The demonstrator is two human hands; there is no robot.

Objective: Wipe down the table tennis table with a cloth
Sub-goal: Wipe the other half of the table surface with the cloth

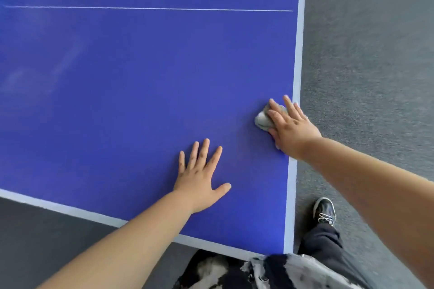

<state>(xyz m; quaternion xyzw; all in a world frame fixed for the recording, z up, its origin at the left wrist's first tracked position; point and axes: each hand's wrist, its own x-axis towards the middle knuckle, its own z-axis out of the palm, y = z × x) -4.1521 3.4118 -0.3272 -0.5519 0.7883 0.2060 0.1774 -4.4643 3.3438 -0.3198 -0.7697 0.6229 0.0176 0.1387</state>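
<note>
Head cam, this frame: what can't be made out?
- Cloth: head view, mostly under the right hand; its size and folding are hidden.
- Table: head view, far end and left side cut off by the frame edges.
- Pale streaks at the table's left: head view, blurred; wet marks or glare, cannot tell.
- Feet: head view, only one shoe shows; the other is out of sight.

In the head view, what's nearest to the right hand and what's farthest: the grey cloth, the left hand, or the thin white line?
1. Grey cloth, pressed under the fingers of the right hand, by the right edge of the table.
2. Left hand, flat on the table, lower left.
3. Thin white line, far across the table.
</note>
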